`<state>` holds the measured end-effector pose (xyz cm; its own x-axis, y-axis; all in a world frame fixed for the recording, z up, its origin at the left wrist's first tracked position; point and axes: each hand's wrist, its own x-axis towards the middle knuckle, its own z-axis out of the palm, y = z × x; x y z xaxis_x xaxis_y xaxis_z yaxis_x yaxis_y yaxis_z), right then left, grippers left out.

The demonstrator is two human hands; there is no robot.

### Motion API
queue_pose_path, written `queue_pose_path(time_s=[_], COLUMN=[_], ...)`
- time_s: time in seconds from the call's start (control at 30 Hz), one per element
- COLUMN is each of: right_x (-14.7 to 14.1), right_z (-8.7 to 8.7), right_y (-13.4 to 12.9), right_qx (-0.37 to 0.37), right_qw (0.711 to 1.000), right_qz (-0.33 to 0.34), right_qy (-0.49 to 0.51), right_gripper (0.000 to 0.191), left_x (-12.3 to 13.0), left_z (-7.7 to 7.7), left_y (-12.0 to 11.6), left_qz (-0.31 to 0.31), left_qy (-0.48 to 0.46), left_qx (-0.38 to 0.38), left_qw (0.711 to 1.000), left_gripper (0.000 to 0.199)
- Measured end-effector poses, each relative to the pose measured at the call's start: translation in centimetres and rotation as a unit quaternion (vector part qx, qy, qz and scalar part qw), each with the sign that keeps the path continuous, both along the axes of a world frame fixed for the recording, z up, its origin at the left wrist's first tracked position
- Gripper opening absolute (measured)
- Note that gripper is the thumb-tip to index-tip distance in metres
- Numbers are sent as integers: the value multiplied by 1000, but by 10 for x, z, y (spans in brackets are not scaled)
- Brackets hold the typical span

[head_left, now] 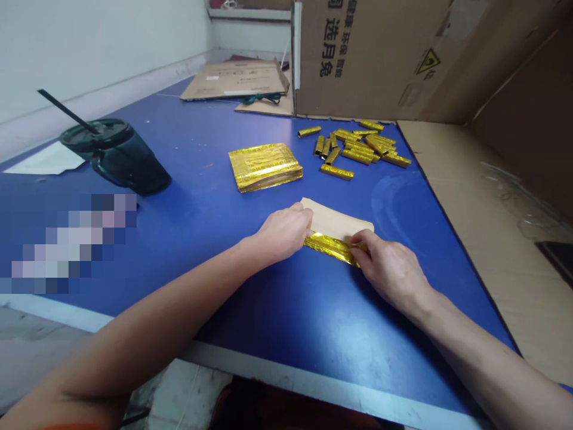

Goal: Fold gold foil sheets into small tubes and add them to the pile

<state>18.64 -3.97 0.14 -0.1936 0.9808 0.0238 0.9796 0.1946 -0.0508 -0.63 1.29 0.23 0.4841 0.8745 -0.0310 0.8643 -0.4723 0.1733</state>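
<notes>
Between my two hands lies a sheet of gold foil paper [338, 218], its plain tan side facing up. Along its near edge a shiny gold strip shows, folded over or rolled. My left hand [289, 230] pinches the sheet's left end, fingers closed. At the right end, my right hand [389, 263] grips the gold edge between thumb and fingers. Just beyond my left hand sits a stack of gold foil sheets [266, 167]. Farther right, several small rolled gold foil tubes [358, 146] lie in a loose pile.
A dark lidded mug [120, 158] with a straw stands at the left of the blue table [201, 227], by white paper [45, 161]. Flattened cardboard [237, 80] lies at the back. A large cardboard box [371, 65] borders the far side, with more cardboard [470, 197] at right.
</notes>
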Motion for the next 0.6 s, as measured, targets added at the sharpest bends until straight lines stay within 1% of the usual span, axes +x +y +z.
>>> queue_pose_path(time_s=[0.13, 0.3, 0.4, 0.5, 0.53, 0.6], right_x=[-1, -4, -5, -6, -7, -7], right_z=[0, 3, 6, 7, 8, 7], right_y=[-1, -3, -6, -10, -11, -11], right_qx=[13, -8, 20, 88, 100, 100], right_qw=[1000, 998, 997, 988, 985, 979], right_qz=[7, 6, 14, 54, 77, 127], right_qy=[-15, -56, -77, -112, -120, -123], right_gripper=[22, 22, 21, 20, 21, 26], left_x=[1, 2, 3, 3, 3, 4], left_z=[2, 2, 2, 4, 4, 4], left_y=[-2, -3, -3, -4, -4, -4], left_qz=[-2, -2, -1, 3, 2, -1], left_qy=[19, 27, 31, 42, 45, 47], left_qx=[9, 20, 19, 18, 20, 26], left_qw=[1000, 999, 999, 999, 999, 999], left_gripper=[11, 11, 12, 14, 14, 14])
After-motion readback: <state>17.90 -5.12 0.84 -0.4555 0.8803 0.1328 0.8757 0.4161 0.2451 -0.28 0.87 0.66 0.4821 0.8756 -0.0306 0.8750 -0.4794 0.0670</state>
